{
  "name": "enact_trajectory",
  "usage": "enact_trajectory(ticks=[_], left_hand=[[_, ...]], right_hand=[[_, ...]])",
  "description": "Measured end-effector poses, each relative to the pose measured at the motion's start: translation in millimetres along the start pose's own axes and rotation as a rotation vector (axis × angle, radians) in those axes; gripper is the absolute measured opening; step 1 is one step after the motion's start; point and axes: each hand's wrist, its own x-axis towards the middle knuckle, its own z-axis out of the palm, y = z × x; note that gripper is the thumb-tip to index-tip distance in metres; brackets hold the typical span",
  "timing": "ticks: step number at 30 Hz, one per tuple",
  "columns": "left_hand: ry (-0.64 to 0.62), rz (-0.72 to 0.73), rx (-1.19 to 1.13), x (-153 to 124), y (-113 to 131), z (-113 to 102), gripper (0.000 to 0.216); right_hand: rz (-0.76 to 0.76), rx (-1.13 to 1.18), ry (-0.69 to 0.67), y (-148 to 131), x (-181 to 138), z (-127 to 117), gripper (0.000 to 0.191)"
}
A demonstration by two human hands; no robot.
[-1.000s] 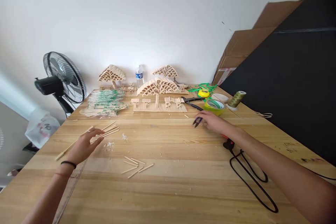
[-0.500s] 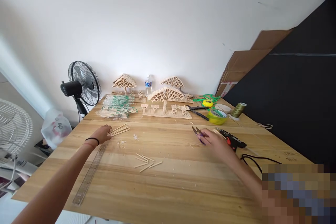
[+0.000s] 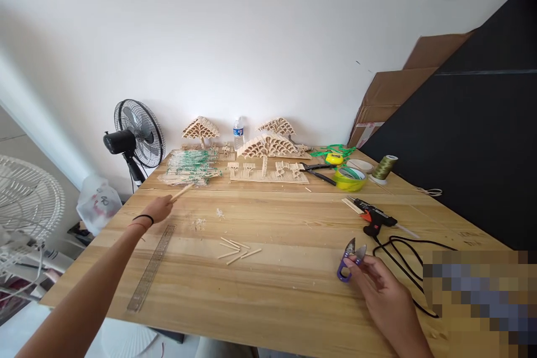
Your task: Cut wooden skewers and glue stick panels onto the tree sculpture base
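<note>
My left hand (image 3: 161, 208) is closed around a small bunch of thin wooden sticks (image 3: 183, 192), their ends pointing toward the plastic-wrapped stick packs (image 3: 191, 166). At the right, my right hand (image 3: 380, 285) grips purple-handled thread snips (image 3: 351, 260), blades apart and pointing away from me. Several short cut sticks (image 3: 239, 250) lie loosely in the middle of the table. A clear ruler (image 3: 151, 268) rests below my left hand. White scraps (image 3: 220, 213) are scattered near the cut sticks.
Stick-built tree models (image 3: 266, 156) stand at the back beside a water bottle (image 3: 238, 133). To the right are a glue gun (image 3: 373, 215) with its black cord, yellow tape (image 3: 349, 179), black-handled pliers (image 3: 321, 173) and a thread spool (image 3: 385, 168). A black fan (image 3: 136, 134) stands at the left.
My right hand has moved back toward me with the snips, away from the glue gun. My left hand has gathered the fanned-out sticks into a tight bunch and lifted them slightly.
</note>
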Motion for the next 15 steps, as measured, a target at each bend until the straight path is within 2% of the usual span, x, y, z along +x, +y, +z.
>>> enact_trajectory(ticks=[3,6,10,15], left_hand=[[0.032,-0.051,-0.003,-13.8,-30.6,-13.0,0.031],[-0.009,-0.063,-0.017,-30.6,-53.9,-11.9,0.033],[-0.039,-0.052,-0.042,-42.8,-69.4,1.4,0.031],[-0.01,-0.043,-0.045,-33.0,-85.0,4.4,0.025]], right_hand=[[0.007,0.005,-0.008,-0.7,0.5,1.6,0.051],[0.014,0.011,-0.014,1.2,0.7,2.4,0.052],[0.018,0.006,-0.016,3.3,0.8,1.8,0.05],[0.018,0.013,-0.009,0.3,0.7,1.1,0.048]])
